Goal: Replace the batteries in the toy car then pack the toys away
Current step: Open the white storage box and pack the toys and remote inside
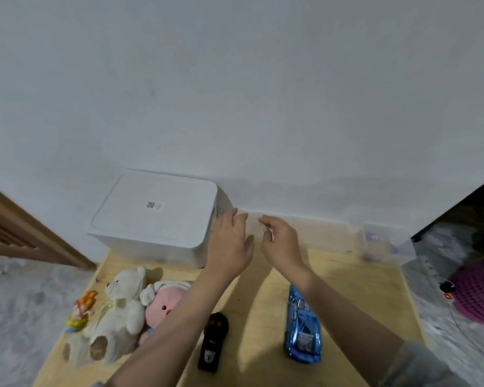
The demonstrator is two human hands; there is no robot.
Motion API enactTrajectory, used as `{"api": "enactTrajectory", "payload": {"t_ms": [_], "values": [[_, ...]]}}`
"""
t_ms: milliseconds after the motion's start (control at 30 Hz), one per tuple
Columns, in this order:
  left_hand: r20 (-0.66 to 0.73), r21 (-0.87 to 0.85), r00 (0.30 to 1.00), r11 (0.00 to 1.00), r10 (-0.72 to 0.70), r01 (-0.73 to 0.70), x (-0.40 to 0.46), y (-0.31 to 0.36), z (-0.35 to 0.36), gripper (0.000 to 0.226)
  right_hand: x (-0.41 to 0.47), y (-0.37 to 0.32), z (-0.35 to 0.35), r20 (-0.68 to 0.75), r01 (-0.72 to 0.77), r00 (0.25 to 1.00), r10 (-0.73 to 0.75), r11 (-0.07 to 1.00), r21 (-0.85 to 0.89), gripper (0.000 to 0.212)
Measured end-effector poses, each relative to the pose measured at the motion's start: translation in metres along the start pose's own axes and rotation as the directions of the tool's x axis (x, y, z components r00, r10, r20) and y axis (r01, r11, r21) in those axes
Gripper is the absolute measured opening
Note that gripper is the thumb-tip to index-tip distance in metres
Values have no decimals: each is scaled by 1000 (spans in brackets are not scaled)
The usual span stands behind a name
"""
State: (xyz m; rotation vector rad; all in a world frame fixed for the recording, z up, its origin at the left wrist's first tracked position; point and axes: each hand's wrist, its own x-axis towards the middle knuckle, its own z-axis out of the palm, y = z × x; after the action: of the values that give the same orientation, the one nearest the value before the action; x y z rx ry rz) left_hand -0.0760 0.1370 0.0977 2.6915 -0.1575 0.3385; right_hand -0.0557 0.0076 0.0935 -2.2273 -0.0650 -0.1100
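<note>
A shiny blue toy car [302,328] lies on the wooden table [361,289] at the front right, under my right forearm. A black remote control [213,342] lies to its left, partly under my left forearm. Both hands are raised over the back middle of the table, close together. My left hand [229,244] has its fingers spread beside the right end of the white lidded storage box [154,216] and holds nothing. My right hand [280,241] has curled fingers, with thumb and forefinger near each other. Motion blur hides whether they pinch anything.
A white teddy bear [115,317], a pink plush [165,303] and a small orange figurine [81,311] lie at the table's left. A clear plastic container [386,244] with small purple items stands at the back right. A wall runs close behind; a purple basket [475,294] sits on the floor.
</note>
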Motion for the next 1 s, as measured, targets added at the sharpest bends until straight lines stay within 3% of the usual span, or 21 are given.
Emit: {"api": "enactTrajectory", "payload": {"t_ms": [100, 233, 367, 533, 633, 767, 1000], "values": [[-105, -34, 994, 999, -26, 22, -1, -23, -26, 47, -4, -28, 21, -8, -45, 999, 46, 993, 106, 32], [-205, -22, 970, 992, -127, 125, -3, -80, -66, 50, -4, -72, 59, -26, -105, 994, 108, 989, 103, 33], [-153, 68, 950, 956, -272, 284, -3, -150, -95, 66, -4, -108, 96, -68, -232, 970, 232, 973, 13, 36], [16, 85, 893, 891, -449, 446, 1, -211, -117, 100, -6, -140, 129, -92, -378, 924, 371, 923, -67, 54], [99, 29, 894, 899, -437, 437, 4, -222, -122, 114, -2, -148, 136, -163, -456, 885, 436, 883, -115, 52], [104, -71, 903, 903, -416, 424, 3, -227, -125, 112, 3, -152, 139, -254, -523, 828, 500, 852, -30, 51], [58, -118, 911, 903, -409, 413, 4, -227, -127, 101, 3, -157, 140, -329, -480, 819, 470, 875, 54, 61]]}}
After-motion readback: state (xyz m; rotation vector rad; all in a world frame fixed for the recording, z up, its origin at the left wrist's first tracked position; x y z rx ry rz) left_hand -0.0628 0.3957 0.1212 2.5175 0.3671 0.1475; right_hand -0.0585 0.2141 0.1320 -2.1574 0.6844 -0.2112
